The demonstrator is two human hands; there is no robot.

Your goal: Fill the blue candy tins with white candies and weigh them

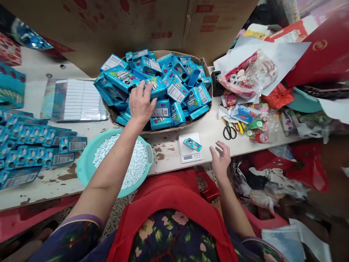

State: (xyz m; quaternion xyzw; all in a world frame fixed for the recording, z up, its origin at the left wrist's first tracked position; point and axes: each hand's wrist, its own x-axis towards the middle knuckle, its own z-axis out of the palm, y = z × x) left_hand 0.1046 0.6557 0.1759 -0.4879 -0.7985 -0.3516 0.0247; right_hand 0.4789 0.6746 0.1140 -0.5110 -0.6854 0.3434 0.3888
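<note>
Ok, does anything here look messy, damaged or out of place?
The table paint is chipped, with brown patches near the bowl. Paper and packaging lie heaped at the right. The left hand is in the basket of boxes; no spill shows.

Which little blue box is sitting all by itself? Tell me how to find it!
Start at the big basket heaped with blue boxes at the back of the table. Come straight toward the table's front edge to the small white scale, just left of the open right hand. The lone blue box lies alone on the scale.
</note>
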